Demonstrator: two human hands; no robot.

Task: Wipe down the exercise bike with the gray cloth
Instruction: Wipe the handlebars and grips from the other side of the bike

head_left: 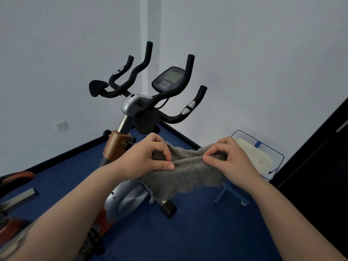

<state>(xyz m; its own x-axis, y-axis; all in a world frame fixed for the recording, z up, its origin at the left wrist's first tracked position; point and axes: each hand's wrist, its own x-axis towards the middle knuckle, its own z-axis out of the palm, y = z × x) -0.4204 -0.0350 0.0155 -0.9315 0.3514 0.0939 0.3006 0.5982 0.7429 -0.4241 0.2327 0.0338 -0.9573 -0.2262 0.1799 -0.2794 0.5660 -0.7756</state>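
The exercise bike [131,104] stands in front of me with black handlebars, a display console [169,79], a silver and orange post and a grey flywheel cover [128,200]. A gray cloth [186,176] hangs stretched between my hands, in the air just below the handlebars and in front of the post. My left hand [148,157] pinches the cloth's left end with thumb and fingers. My right hand [227,157] pinches its right end the same way. The cloth touches no part of the bike.
Blue carpet [188,238] covers the floor, with white walls meeting in a corner behind the bike. A wire basket on a blue stand [263,153] holds a pale item at right. A dark cabinet [320,157] fills the right edge. Other equipment [17,187] lies at left.
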